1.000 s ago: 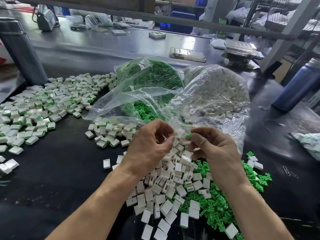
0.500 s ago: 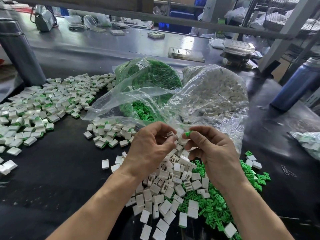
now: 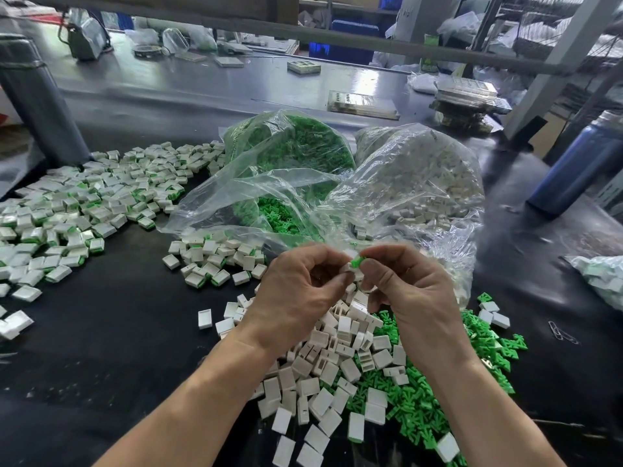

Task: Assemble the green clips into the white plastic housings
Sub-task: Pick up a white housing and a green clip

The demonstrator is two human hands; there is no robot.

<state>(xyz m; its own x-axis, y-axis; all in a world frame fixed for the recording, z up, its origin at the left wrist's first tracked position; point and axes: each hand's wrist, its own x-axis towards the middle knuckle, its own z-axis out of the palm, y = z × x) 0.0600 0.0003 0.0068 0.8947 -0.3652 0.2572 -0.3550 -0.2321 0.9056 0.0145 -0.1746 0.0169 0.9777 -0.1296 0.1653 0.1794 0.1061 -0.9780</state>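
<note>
The left hand (image 3: 296, 294) pinches a small white housing (image 3: 347, 267) between thumb and fingertips, and the right hand (image 3: 409, 291) pinches a green clip (image 3: 356, 262) and brings it against the housing. The two parts touch above the near pile, in the middle of the scene, in front of the bags. How deep the clip sits I cannot tell, because the fingers hide the joint.

I think the main risk is a wrong angle: if the clip enters tilted, it can jam or bend one of its thin legs. Both parts are smooth, hard plastic and very small (only the fingertips have hold on them), so one can also slip and fall into the loose white housings (image 3: 337, 372) below, where it is difficult to find again. A half-seated clip can also pass as finished if it lands among the assembled pieces (image 3: 84, 210) at the far left.

The housings are little rectangular boxes, matte white, open on one side with a slot. The loose green clips (image 3: 421, 396) at the near right are bright, glossy and forked in shape. Behind the hands, two thin clear bags, wrinkled and shiny, hold more stock: the green bag (image 3: 293, 153) to the left, the white bag (image 3: 431, 176) to the right. The table (image 3: 111, 332) has a dark, dull cover.
</note>
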